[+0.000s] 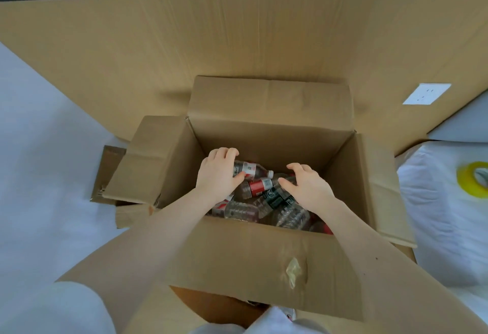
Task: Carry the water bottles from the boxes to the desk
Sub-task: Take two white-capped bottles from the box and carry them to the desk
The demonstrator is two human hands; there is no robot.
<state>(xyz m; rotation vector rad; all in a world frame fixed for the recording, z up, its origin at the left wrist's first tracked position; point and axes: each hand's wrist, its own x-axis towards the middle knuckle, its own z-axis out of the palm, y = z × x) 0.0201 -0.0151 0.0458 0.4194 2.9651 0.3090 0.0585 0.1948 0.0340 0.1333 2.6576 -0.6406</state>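
Open cardboard box (264, 254) holding a heap of water bottles (240, 210), left hand (217, 172) curled round a red-labelled water bottle (250, 168) inside it, right hand (307, 185) spread, fingers arched over a dark-labelled water bottle (274, 199)

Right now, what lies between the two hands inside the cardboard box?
In the head view, a red-labelled bottle lies on its side between the left hand, gripping a white-capped bottle, and the right hand.
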